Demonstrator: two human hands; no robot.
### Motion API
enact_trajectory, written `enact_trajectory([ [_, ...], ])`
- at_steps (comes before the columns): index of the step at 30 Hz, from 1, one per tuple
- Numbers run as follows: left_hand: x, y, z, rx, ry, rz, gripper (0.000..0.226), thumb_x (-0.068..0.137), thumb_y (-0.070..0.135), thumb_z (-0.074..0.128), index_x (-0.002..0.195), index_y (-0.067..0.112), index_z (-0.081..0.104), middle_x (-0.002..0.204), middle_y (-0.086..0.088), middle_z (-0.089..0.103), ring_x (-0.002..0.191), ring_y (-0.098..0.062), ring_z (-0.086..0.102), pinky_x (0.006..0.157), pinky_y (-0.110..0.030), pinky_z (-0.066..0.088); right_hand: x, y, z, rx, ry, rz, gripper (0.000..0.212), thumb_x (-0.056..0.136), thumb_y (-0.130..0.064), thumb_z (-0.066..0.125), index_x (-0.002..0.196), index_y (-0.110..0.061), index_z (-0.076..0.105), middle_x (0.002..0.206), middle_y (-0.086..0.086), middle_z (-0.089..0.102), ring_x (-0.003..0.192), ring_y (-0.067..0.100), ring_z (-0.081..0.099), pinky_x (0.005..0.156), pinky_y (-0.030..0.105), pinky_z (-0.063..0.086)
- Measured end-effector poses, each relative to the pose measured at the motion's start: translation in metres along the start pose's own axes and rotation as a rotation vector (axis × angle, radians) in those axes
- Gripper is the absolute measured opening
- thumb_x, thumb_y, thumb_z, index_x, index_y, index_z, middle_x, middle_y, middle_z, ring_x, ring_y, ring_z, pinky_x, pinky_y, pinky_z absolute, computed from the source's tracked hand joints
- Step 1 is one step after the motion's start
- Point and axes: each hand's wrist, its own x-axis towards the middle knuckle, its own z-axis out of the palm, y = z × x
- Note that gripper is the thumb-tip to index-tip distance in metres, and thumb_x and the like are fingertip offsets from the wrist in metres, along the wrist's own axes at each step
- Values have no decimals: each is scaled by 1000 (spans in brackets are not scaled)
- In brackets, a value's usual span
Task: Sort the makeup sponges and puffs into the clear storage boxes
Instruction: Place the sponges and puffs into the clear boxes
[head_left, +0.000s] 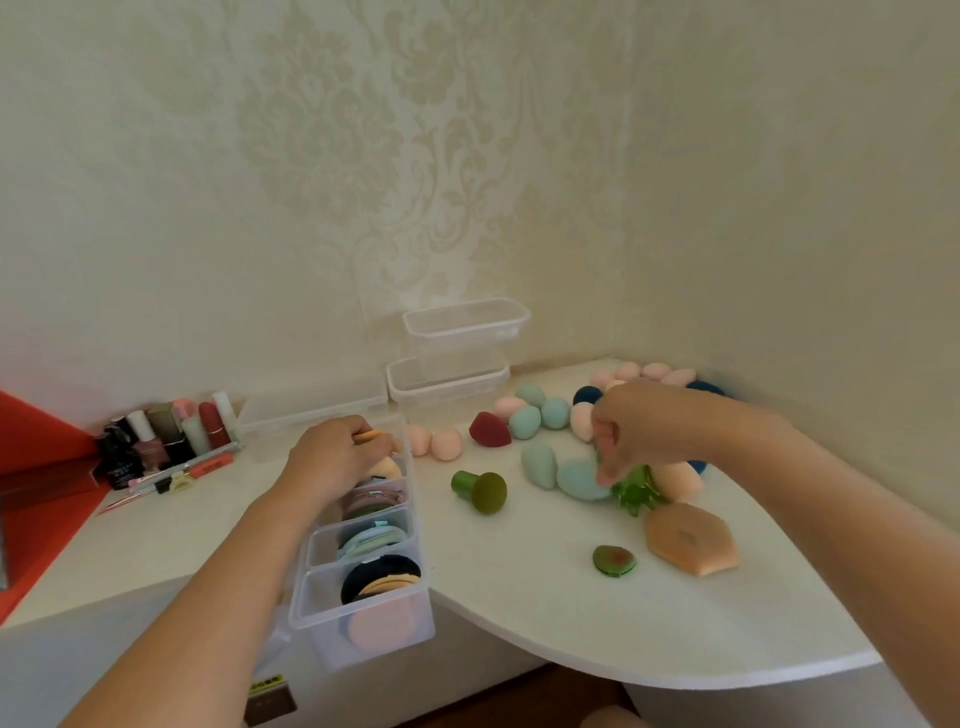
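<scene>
Two empty boxes (470, 332) stand behind. Left hand (337, 454) grips a puff (371, 435); right hand (636, 428) pinches a green item (638, 488) among sponges (540, 465).

divided box (363, 618) clear glossy plastic; sponges (540, 464) matt soft foam; table (519, 597) smooth matt white; green holder (636, 491) shiny translucent plastic; wallpaper (363, 156) embossed

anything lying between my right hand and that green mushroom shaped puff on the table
Yes. A teal sponge and a larger teal sponge lie side by side on the table, between the right hand and the green mushroom-shaped puff. A straight reach would pass over them.
</scene>
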Motion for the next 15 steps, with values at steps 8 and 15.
enact_trajectory([
  [8, -3, 3, -2, 8, 12, -5, 24, 83, 42, 60, 73, 20, 62, 74, 1, 62, 72, -18, 55, 59, -30, 36, -44, 7, 13, -153, -286, 225, 46, 75, -50, 71, 95, -11, 56, 82, -1, 53, 82, 20, 51, 64, 25, 40],
  [15, -9, 5, -4, 4, 18, 13, 24, 83, 42, 61, 73, 19, 61, 74, 1, 61, 73, -20, 55, 58, -30, 36, -47, 4, 24, 36, -291, 310, 63, 80, -36, 73, 130, -7, 48, 96, 4, 55, 87, 20, 51, 77, 26, 42],
])
